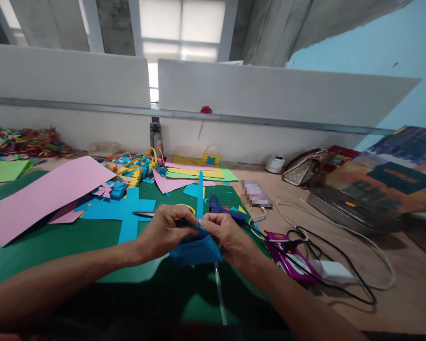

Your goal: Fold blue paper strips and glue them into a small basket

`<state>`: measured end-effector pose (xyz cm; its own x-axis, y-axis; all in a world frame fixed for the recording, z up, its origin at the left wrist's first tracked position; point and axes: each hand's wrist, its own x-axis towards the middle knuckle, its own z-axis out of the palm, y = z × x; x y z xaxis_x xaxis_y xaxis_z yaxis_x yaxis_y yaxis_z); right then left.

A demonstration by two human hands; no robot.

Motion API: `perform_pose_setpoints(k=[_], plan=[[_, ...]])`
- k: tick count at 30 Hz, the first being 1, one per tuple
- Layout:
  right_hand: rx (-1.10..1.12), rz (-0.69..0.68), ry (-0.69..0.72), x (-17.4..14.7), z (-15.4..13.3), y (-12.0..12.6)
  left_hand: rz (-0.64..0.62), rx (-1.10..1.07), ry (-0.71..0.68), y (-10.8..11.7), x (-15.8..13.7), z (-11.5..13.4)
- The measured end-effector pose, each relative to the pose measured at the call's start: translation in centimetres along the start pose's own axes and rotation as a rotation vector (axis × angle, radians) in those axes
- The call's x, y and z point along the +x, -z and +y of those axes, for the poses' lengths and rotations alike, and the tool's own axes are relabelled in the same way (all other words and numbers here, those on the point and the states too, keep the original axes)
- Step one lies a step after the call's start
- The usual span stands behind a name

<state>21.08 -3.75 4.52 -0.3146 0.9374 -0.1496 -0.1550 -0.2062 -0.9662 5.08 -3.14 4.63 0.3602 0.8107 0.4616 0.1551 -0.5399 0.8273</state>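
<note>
In the middle of the head view, a folded blue paper box [195,251] is held above the green mat [152,279]. A blue paper strip [200,194] rises from the box's far edge. My left hand [165,227] is closed on the box's left edge and also keeps a pair of scissors [144,214], blades pointing left. Pinched at the strip's base are the fingers of my right hand [225,232]. A blue glue gun [216,206] lies just beyond that hand. A clear glue stick [220,293] shows below the box.
Left of my hands lie a blue paper cross [129,213] and a pink sheet [49,199]. Small paper baskets [138,168] are heaped behind them. A purple power strip [291,260] with tangled cables, a phone [256,193] and a dark case [344,208] occupy the right side.
</note>
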Motion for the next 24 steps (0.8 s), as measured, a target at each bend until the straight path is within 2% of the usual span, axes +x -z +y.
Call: perform_pose_setpoints(k=[8,12,17,24], plan=[[-0.010,-0.003,0.024,0.4,0.3,0.2,0.067,0.111,-0.096,0.0,-0.1,0.0],[-0.045,0.029,0.064,0.5,0.4,0.3,0.055,0.133,-0.138,0.2,0.0,-0.2],[-0.237,0.043,0.167,0.0,-0.6,0.0,0.029,0.165,-0.224,0.4,0.0,-0.3],[-0.522,0.057,0.259,-1.1,-1.6,0.2,-0.002,0.261,-0.197,0.7,0.1,0.4]])
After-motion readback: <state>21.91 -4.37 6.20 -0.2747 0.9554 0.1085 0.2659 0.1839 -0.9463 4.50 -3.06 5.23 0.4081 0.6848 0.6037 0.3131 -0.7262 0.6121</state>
